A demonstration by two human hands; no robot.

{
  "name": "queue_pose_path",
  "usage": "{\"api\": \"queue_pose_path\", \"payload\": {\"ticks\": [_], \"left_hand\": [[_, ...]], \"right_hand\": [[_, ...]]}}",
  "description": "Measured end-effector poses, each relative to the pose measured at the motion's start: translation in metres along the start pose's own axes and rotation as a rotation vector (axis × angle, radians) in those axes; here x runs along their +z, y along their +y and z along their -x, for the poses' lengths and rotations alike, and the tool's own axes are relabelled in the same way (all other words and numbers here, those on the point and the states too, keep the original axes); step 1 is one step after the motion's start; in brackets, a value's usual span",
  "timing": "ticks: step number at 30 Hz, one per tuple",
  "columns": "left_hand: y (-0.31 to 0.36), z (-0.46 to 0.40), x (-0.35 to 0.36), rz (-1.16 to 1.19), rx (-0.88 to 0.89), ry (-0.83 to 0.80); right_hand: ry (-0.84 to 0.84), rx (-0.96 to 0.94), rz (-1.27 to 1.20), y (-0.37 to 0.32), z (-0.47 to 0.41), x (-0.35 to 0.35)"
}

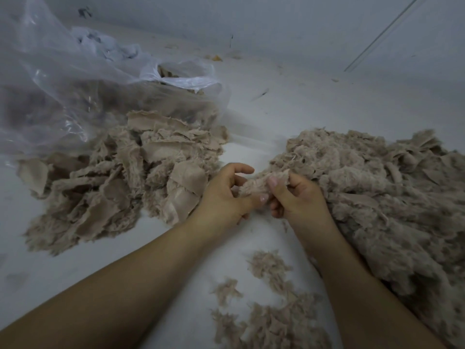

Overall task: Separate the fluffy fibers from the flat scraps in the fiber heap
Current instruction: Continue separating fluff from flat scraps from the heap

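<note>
A beige fuzzy fabric scrap [259, 183] is held between both hands over the white floor. My left hand [224, 197] pinches its lower end with thumb and curled fingers. My right hand [294, 195] grips its upper end, thumb on top. To the right lies the big fiber heap [377, 192], mostly fluffy with some flat bits mixed in. On the left sits a pile of flat scraps [118, 172] with smooth mesh backing showing. Small loose fluffy tufts [266, 306] lie near the bottom, between my forearms.
A clear plastic bag [83, 79] holding more beige material lies at the upper left, touching the flat scrap pile. A white wall [327, 26] runs along the back, with small bits of debris on the floor near it.
</note>
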State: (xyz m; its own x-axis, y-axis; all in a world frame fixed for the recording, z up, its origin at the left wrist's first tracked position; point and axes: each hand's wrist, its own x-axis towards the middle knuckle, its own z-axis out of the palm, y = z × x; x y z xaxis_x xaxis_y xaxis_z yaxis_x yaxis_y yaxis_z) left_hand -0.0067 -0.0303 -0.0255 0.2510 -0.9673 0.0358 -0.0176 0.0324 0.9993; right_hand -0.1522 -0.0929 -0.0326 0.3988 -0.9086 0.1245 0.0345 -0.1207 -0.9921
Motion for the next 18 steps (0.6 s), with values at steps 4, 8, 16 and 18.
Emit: {"api": "queue_pose_path", "payload": {"ticks": [4, 8, 16, 18], "left_hand": [[-0.0053, 0.0044, 0.0071, -0.213, 0.173, 0.047], [-0.0075, 0.0054, 0.008, -0.143, 0.134, 0.074], [-0.0072, 0.0043, 0.0041, 0.028, 0.024, 0.066], [-0.0074, 0.0037, 0.0045, 0.033, 0.017, 0.09]], "right_hand": [[-0.001, 0.004, -0.013, 0.0023, -0.0004, 0.0], [0.002, 0.0, -0.051, 0.0021, -0.0007, -0.0014], [-0.021, 0.009, -0.034, 0.0072, -0.0015, -0.0015], [-0.016, 0.009, -0.03, 0.0073, -0.0017, -0.0019]]}}
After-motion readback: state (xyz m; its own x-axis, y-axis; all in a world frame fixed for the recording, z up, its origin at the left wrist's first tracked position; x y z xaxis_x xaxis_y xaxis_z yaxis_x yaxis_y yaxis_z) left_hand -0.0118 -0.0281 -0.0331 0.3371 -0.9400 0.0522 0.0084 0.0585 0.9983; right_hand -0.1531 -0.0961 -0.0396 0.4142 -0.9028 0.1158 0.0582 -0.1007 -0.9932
